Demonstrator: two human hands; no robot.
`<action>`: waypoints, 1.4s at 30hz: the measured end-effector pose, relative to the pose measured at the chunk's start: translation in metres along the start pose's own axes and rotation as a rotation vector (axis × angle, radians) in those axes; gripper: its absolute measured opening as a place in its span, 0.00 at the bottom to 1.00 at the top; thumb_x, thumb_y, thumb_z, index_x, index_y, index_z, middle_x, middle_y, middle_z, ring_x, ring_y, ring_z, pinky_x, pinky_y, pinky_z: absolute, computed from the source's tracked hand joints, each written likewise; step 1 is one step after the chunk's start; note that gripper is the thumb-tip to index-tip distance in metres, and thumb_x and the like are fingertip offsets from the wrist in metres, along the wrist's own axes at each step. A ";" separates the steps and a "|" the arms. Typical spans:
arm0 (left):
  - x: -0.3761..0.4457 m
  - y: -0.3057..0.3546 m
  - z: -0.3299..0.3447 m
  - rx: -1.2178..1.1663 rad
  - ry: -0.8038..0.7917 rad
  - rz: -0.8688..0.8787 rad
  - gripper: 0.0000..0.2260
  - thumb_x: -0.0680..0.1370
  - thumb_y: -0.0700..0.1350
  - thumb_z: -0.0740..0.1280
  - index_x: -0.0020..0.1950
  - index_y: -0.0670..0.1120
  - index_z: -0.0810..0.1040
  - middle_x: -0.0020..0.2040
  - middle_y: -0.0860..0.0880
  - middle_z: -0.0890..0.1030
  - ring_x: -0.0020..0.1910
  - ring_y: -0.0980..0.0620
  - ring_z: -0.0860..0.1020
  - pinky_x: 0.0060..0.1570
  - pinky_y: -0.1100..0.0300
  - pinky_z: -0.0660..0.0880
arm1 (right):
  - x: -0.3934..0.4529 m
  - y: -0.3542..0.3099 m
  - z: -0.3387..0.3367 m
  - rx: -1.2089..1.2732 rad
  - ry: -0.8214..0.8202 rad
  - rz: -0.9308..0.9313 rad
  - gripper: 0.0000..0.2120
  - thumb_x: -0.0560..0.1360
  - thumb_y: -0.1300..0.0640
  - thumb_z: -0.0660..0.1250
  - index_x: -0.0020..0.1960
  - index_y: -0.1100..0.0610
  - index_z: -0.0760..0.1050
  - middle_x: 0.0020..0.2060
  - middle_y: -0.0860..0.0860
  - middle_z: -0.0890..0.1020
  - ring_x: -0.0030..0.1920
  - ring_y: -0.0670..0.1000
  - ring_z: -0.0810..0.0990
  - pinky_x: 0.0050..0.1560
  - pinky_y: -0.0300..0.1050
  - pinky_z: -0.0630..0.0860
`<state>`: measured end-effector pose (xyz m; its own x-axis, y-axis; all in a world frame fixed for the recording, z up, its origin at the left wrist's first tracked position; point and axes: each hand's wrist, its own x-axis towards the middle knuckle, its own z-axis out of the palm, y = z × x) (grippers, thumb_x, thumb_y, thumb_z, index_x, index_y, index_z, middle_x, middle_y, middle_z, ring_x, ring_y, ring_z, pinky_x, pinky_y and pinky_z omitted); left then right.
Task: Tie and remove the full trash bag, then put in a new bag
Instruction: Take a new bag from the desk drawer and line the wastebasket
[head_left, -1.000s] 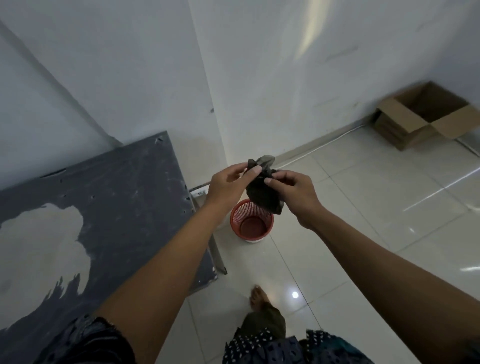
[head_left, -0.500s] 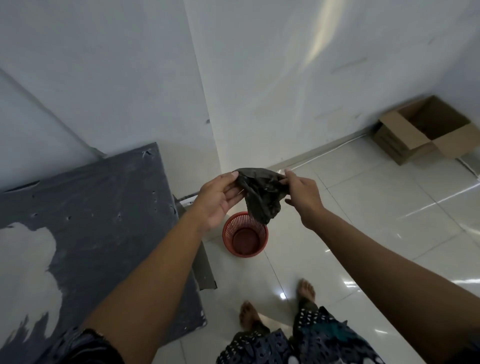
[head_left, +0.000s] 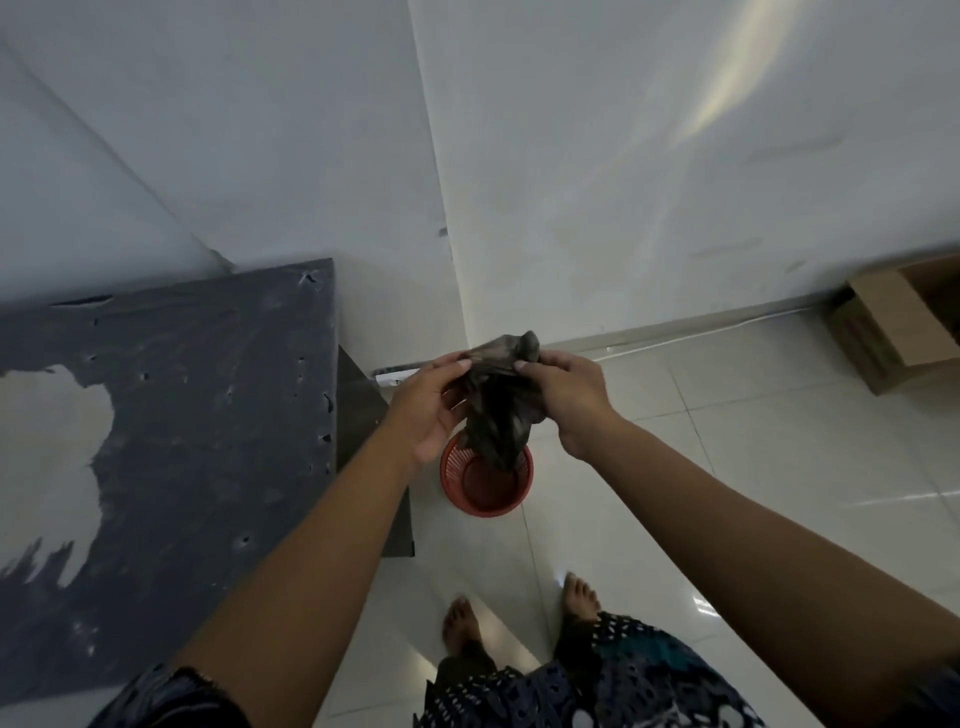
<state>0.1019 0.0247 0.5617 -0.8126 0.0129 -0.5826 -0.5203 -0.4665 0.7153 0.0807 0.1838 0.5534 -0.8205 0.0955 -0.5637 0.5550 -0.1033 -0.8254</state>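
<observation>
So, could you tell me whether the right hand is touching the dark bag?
Touching: the head view shows the right hand pinching the dark bag's top edge.

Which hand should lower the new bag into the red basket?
Left, marginally. Both hands pinch the dark bag, but the left hand sits nearer the red basket rim, while the right hand holds higher and further aside.

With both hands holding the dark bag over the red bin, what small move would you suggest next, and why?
Probably pull the hands apart to open the bag's mouth. The left hand and right hand pinch the crumpled dark bag at its top, bunched, above the unlined red bin.
</observation>
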 end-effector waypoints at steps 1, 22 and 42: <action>0.001 -0.001 0.000 -0.044 0.007 0.000 0.12 0.80 0.38 0.63 0.63 0.41 0.78 0.52 0.43 0.82 0.52 0.47 0.80 0.52 0.56 0.79 | 0.006 -0.003 -0.009 0.022 0.009 0.001 0.07 0.75 0.64 0.71 0.52 0.61 0.82 0.44 0.57 0.85 0.41 0.54 0.85 0.37 0.43 0.81; 0.074 -0.076 -0.011 0.299 0.575 0.139 0.11 0.79 0.51 0.68 0.57 0.47 0.83 0.53 0.47 0.83 0.51 0.50 0.81 0.53 0.56 0.80 | 0.103 0.054 -0.037 -0.323 -0.042 -0.067 0.09 0.73 0.64 0.66 0.45 0.50 0.75 0.48 0.56 0.83 0.51 0.59 0.83 0.48 0.54 0.82; 0.335 -0.307 -0.183 0.483 0.576 0.349 0.10 0.79 0.53 0.67 0.40 0.53 0.84 0.42 0.50 0.84 0.45 0.51 0.82 0.46 0.60 0.79 | 0.365 0.324 0.015 -0.662 -0.567 -0.411 0.14 0.73 0.54 0.75 0.36 0.63 0.80 0.27 0.50 0.75 0.28 0.44 0.71 0.33 0.36 0.69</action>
<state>0.0374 0.0098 0.0765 -0.7549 -0.5787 -0.3087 -0.4252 0.0736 0.9021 -0.0406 0.1701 0.0806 -0.8157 -0.5112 -0.2706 0.0321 0.4271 -0.9036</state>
